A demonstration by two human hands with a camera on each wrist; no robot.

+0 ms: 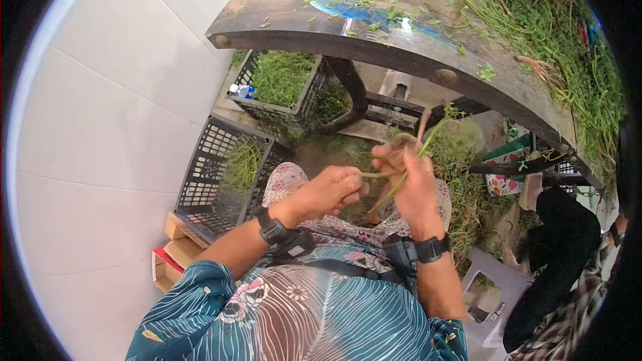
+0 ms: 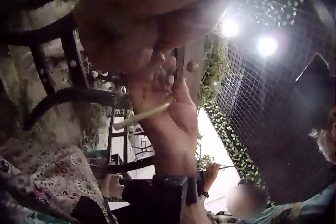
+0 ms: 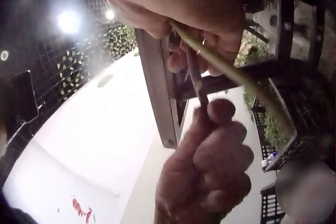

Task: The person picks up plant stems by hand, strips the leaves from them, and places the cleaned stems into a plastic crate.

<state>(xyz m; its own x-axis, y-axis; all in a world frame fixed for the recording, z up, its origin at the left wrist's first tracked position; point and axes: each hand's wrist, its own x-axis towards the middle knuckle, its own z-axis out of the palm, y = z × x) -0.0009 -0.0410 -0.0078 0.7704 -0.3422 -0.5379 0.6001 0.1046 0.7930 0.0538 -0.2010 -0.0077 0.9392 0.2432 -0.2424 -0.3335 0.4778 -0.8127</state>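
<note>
And here are both hands, close together above the patterned lap [image 1: 289, 180], with greenery between them. The left hand [image 1: 332, 190] has its fingers curled round the end of a short stem [image 1: 376, 175]; the right hand [image 1: 416, 184], just beside it, pinches a long green stem [image 1: 435, 135] that slants out above and below its fingers. Whether those are two stems or one forked piece is hard to tell, with the fingers blurred and overlapping. The two-handed hold looks like a way of steadying thin, floppy growth at both sides, and keeping it over the lap probably spares the arms a long reach. Beyond the hands runs the thick edge of a wooden table [image 1: 334, 41], and on it, far to the right, lies a big heap of greens [image 1: 568, 47], raised up and, I'd judge, reachable with a forward stretch. Out to the left of the left hand, a black crate [image 1: 212, 167] holds a small bunch of stems [image 1: 244, 164], handy for that arm; beyond it, a second crate [image 1: 271, 108] is filled much higher with cut-looking greens [image 1: 284, 75]. More loose growth [image 1: 468, 207] lies low to the right of the right hand.
</note>
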